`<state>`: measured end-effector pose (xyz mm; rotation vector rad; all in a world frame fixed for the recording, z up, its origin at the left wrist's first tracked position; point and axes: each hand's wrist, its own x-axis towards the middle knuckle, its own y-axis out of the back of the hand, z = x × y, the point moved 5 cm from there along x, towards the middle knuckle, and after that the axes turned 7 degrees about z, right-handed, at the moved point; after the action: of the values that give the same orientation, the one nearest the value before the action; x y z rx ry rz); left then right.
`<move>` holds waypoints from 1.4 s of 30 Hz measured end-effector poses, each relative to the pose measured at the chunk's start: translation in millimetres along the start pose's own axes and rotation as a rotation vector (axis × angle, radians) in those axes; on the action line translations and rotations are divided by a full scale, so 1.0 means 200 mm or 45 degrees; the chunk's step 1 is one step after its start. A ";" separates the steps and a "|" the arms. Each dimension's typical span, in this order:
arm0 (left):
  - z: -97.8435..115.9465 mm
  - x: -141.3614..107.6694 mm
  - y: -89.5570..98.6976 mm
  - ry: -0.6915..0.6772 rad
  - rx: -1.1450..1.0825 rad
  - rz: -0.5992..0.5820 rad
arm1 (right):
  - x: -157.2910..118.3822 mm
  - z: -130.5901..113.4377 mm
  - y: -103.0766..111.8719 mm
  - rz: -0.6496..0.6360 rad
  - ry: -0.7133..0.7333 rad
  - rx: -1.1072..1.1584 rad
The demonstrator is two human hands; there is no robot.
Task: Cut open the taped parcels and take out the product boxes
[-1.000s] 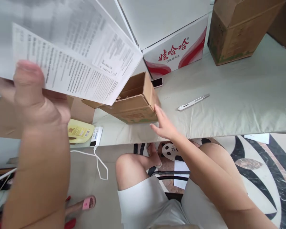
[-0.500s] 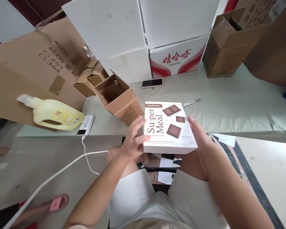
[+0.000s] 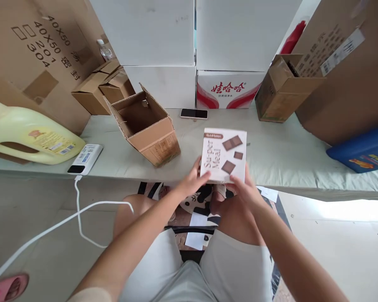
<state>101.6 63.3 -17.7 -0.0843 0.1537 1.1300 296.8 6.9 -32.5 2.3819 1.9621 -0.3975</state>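
Note:
A white box printed "Su-per Meal" (image 3: pixel 219 161) with brown chocolate squares is held up at the front edge of the covered table. My left hand (image 3: pixel 193 180) grips its left side, thumb on the front face. On the lower right, my right hand (image 3: pixel 244 186) grips it too, thumb at the bottom corner and fingers behind. The hidden fingers lie behind the box. An open cardboard box (image 3: pixel 159 140) stands tilted to the left of my hands. Most of the silver pen-like tool behind the white box is covered, with only its tip (image 3: pixel 248 144) showing.
A phone (image 3: pixel 194 113) lies at the back before stacked white cartons (image 3: pixel 160 86). To the left are a yellow jug (image 3: pixel 34 134) and a white power bank (image 3: pixel 85 159) with a cable. A small carton (image 3: pixel 279 90) and blue container (image 3: pixel 362 149) stand right.
The white box has moved away from my body and tilted more upright. My right hand has closed on its lower right corner. The camera view has shifted, bringing the blue container further in.

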 end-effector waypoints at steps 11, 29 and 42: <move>0.93 1.08 0.24 -0.569 0.217 0.484 | 1.13 -0.97 -0.01 -0.005 0.551 -0.305; 0.06 0.45 -0.08 -0.317 0.913 0.135 | 0.32 -0.28 1.01 0.821 -0.033 -0.350; -0.08 0.36 0.06 -0.373 0.837 0.057 | 0.46 -0.31 1.15 1.257 -0.358 -0.665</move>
<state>119.3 131.2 -46.3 0.6685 0.2581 1.0755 546.2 58.8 -24.0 2.3771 0.5219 -0.1196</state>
